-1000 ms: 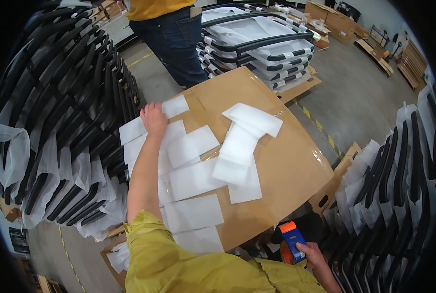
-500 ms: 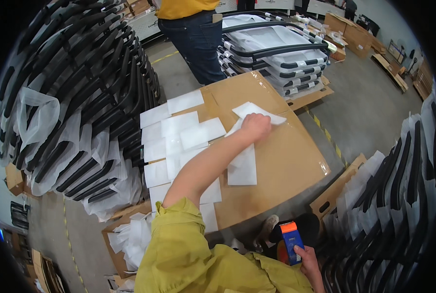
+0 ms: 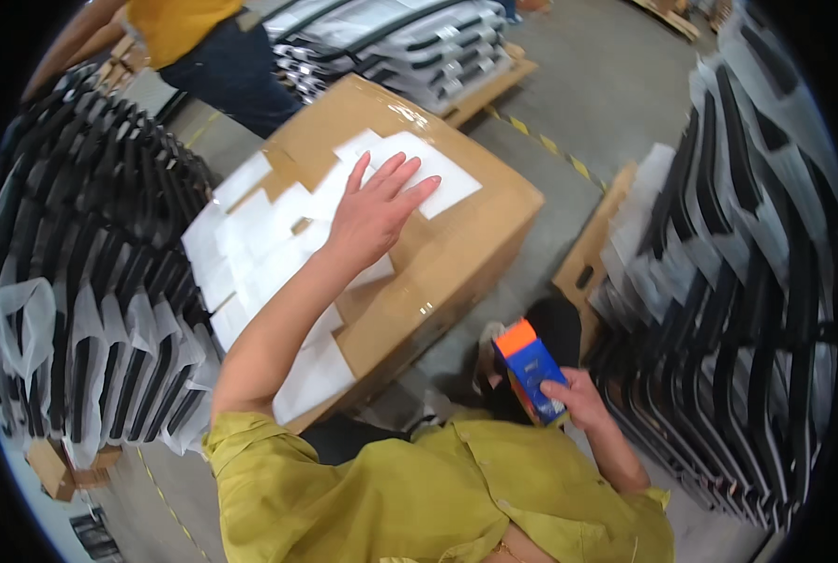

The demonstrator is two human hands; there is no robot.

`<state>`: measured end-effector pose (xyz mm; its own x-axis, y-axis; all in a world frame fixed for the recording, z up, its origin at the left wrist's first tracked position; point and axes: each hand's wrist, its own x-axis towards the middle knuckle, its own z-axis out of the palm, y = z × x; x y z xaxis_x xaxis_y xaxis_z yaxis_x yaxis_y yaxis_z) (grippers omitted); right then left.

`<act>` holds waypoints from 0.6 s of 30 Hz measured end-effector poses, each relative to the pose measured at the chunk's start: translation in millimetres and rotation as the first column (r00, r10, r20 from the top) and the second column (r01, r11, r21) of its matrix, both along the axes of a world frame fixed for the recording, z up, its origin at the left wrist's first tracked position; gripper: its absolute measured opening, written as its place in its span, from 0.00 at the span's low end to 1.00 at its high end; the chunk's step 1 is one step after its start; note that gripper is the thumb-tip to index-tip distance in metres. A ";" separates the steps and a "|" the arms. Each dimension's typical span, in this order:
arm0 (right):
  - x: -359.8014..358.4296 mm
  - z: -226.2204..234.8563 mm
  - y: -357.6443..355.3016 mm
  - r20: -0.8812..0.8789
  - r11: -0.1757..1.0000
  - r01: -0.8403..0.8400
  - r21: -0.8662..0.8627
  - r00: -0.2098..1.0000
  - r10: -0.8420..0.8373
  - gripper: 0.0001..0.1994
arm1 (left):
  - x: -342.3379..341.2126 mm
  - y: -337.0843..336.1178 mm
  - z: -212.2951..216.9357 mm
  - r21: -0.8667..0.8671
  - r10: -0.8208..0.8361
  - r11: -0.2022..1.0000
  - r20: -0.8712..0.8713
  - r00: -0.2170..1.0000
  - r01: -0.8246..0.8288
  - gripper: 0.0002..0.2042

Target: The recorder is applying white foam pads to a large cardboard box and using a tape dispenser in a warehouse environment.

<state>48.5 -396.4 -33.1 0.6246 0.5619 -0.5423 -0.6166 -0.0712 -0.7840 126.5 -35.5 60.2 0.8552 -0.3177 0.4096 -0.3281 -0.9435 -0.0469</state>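
My left hand (image 3: 379,211) is stretched over the carton with its fingers spread. Its fingertips are on or just above a white foam sheet (image 3: 442,183); whether they press on it I cannot tell. More white foam sheets (image 3: 250,246) overlap across the left side of the large brown carton (image 3: 480,225), whose top seam carries clear tape. Low on the right, in front of my body, my right hand (image 3: 578,398) is closed round a blue tool with an orange end (image 3: 533,371), which looks like a tape dispenser.
Stacked black tubular frames (image 3: 91,197) in white wrap crowd the left. Similar frames (image 3: 719,310) rise close by on the right. Beyond the carton, a wrapped stack (image 3: 410,52) rests on a pallet. A person in a yellow top (image 3: 180,33) stands at the far left.
My left hand has released the folded foam sheet, which now lies flat, and its fingers have spread. The view has shifted. My right hand still holds the blue tool.
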 end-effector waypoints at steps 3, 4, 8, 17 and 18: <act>-5.0 20.5 -8.7 0.149 0.995 -0.008 0.097 0.989 -0.007 0.16 | -40.2 -38.5 -4.6 -0.027 -0.120 0.992 -0.018 0.993 0.120 0.22; -4.2 20.9 -10.5 0.154 0.991 -0.012 0.136 0.988 -0.009 0.18 | -49.8 -44.3 -13.0 0.005 -0.124 0.992 -0.101 0.987 0.126 0.22; -11.6 25.6 -17.3 0.245 0.981 -0.043 0.187 0.970 -0.004 0.20 | -67.7 -51.7 -30.9 0.032 -0.109 0.993 -0.193 0.975 0.118 0.21; -17.8 35.2 -11.2 0.464 0.967 -0.216 0.136 0.876 0.130 0.19 | -91.6 -106.1 -5.7 -0.616 -0.733 0.020 -0.544 0.408 -0.787 0.12; -18.0 35.6 -10.6 0.519 0.964 -0.228 0.135 0.845 0.127 0.19 | -94.9 -107.4 -5.7 -0.580 -0.785 -0.034 -0.488 0.381 -0.814 0.11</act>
